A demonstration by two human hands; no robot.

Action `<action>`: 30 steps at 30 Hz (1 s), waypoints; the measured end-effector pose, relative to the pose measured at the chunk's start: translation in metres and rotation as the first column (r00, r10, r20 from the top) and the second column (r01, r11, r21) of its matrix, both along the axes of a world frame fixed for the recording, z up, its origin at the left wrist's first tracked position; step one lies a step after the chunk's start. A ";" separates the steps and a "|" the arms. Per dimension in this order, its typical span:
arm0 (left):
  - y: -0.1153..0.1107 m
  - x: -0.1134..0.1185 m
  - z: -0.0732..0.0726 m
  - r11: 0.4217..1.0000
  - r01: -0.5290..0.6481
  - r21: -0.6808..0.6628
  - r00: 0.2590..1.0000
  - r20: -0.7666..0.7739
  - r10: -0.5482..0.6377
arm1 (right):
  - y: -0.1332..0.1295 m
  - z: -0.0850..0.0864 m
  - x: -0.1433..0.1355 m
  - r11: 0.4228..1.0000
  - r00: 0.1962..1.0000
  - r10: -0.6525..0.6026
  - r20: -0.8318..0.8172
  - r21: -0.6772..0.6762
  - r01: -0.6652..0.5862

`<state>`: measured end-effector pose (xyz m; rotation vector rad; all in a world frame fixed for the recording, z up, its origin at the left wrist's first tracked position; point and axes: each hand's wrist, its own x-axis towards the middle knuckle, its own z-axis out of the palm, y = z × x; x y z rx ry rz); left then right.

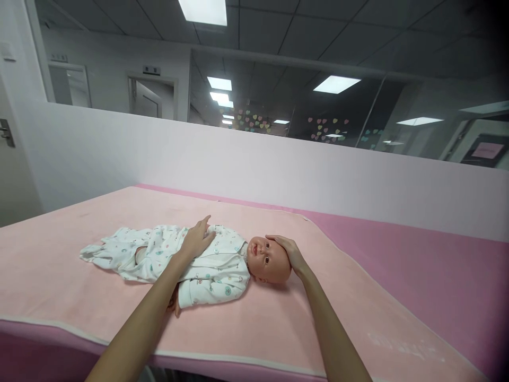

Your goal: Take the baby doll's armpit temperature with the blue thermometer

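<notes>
A baby doll (270, 260) lies on its back across a pink mat (246, 334), its bald head to the right and its legs to the left. It wears a white printed outfit (220, 260) with long sleeves, and one small doll hand shows at the near cuff. My left hand (196, 240) rests on the doll's belly, palm down with the fingers apart. Against the crown of the doll's head lies my right hand (291, 252), its fingers stretched along the far side. Part of that palm is hidden.
Under the mat is a darker pink padded surface (417, 260), showing at the right and back. A low white wall (254, 164) runs behind it, with glass panels (278, 101) above. A door with a handle (7, 132) stands at the far left.
</notes>
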<state>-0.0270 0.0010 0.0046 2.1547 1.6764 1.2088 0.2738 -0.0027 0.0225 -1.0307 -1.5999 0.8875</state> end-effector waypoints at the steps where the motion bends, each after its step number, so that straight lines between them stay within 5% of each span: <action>1: -0.003 0.001 0.002 0.997 0.066 0.043 0.996 0.052 -0.068 | 0.001 -0.001 0.000 1.000 1.000 -0.012 -0.006 0.003 0.012; 6: -0.015 0.010 0.010 0.871 0.490 -0.045 0.869 0.107 -0.483 | 0.003 -0.003 -0.001 0.993 0.994 -0.104 -0.032 0.054 0.105; 9: -0.015 0.014 0.009 0.848 0.513 -0.133 0.856 0.152 -0.494 | 0.003 -0.005 -0.001 0.966 0.981 -0.194 -0.020 0.171 0.195; 12: -0.011 0.016 0.008 0.873 0.482 -0.077 0.850 0.283 -0.445 | 0.001 -0.007 -0.002 0.884 0.942 -0.336 0.008 0.347 0.313; 15: -0.007 0.016 0.008 0.895 0.446 0.010 0.808 0.424 -0.408 | -0.006 -0.007 -0.007 0.631 0.825 -0.565 -0.012 0.638 0.441; 18: -0.007 0.015 0.009 0.918 0.396 0.018 0.795 0.494 -0.352 | -0.020 -0.004 -0.025 0.314 0.748 -0.662 -0.038 0.893 0.323; 20: -0.008 0.016 0.010 0.908 0.417 0.025 0.778 0.508 -0.371 | -0.029 -0.003 -0.045 0.252 0.768 -0.639 0.036 0.954 0.165; 24: -0.010 0.019 0.010 0.845 0.531 0.054 0.691 0.550 -0.469 | -0.041 -0.004 -0.088 0.360 0.714 -0.621 0.323 0.927 -0.106; 27: -0.009 0.019 0.009 0.826 0.560 0.061 0.668 0.556 -0.494 | -0.038 -0.005 -0.109 0.527 0.523 -0.648 0.554 0.822 -0.216; 30: -0.009 0.018 0.010 0.818 0.571 0.067 0.678 0.523 -0.517 | -0.028 -0.005 -0.121 0.632 0.365 -0.672 0.644 0.756 -0.171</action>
